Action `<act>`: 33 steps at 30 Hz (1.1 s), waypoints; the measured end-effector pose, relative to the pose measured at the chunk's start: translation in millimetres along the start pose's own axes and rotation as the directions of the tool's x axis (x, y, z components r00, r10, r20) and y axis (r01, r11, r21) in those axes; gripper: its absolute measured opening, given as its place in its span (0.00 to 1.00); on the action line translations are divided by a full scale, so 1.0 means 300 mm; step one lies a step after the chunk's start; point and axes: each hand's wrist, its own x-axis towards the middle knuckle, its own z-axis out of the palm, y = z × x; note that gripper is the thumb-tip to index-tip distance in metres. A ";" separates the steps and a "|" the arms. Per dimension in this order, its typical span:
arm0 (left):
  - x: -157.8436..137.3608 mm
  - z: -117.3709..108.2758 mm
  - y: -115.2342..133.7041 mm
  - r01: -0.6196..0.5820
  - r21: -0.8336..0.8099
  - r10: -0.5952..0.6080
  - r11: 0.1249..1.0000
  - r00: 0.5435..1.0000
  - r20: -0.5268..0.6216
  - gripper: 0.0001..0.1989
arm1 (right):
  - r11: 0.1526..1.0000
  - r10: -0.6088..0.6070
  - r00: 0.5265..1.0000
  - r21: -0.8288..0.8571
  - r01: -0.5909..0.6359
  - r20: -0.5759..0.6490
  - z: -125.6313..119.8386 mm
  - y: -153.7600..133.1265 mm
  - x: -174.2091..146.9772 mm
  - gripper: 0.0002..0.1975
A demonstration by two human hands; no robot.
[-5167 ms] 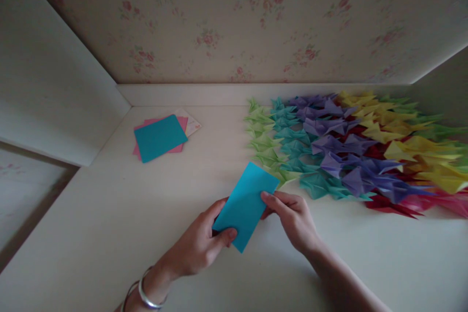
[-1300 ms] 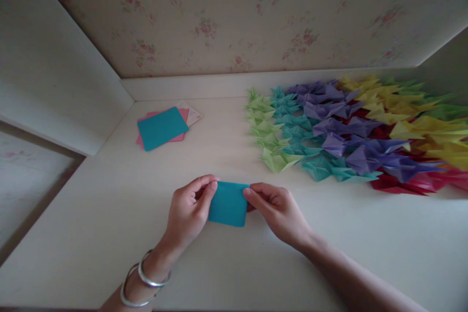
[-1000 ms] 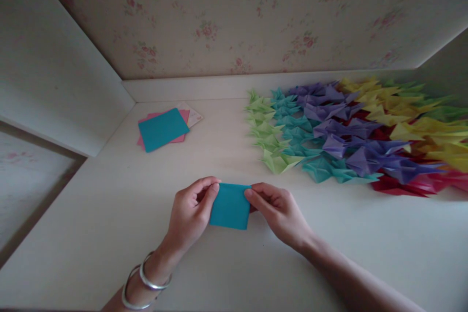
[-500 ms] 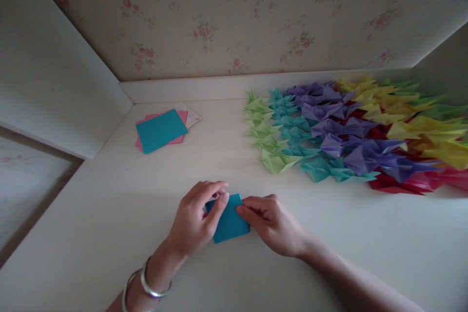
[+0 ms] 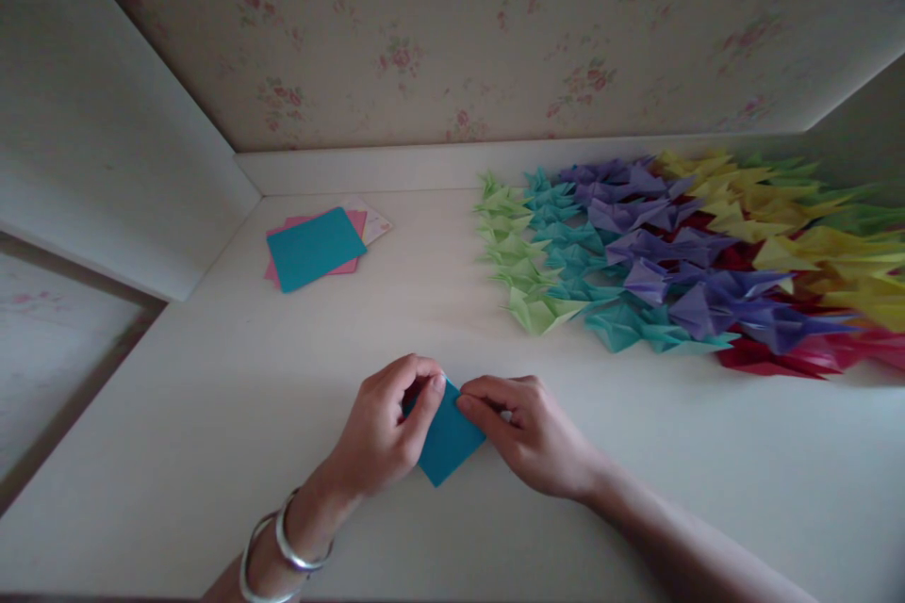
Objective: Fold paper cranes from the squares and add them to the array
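Between my hands is a small folded square of blue paper (image 5: 450, 438), turned so one corner points toward me. My left hand (image 5: 397, 415) pinches its upper left edge between thumb and fingers, hiding that side. On the upper right edge, the thumb and forefinger of my right hand (image 5: 523, 429) close on the paper. Two silver bangles circle my left wrist.
On the white table (image 5: 233, 424), a stack of blue and pink paper sheets (image 5: 316, 250) lies at the back left. Rows of folded paper cranes (image 5: 654, 254) in green, teal, purple, yellow and red fill the back right. Behind stands a floral wall (image 5: 424, 38).
The blue paper has turned, so a corner rather than an edge now faces me. My left fingers have closed in nearer its top corner; my right hand stays almost in place.
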 end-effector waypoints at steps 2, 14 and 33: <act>-0.005 0.003 -0.004 0.046 0.005 -0.046 0.999 0.997 0.057 0.10 | 1.000 -0.018 1.000 -0.012 0.018 -0.009 0.001 0.003 -0.002 0.14; -0.006 -0.001 -0.015 0.198 -0.252 -0.188 0.947 0.980 0.064 0.15 | 0.987 0.103 0.994 0.121 -0.105 0.026 -0.009 0.003 0.006 0.16; 0.014 0.025 -0.031 0.277 -0.311 -0.338 0.909 0.926 -0.165 0.12 | 0.867 0.196 0.980 0.470 -0.164 -0.020 -0.015 0.023 0.029 0.20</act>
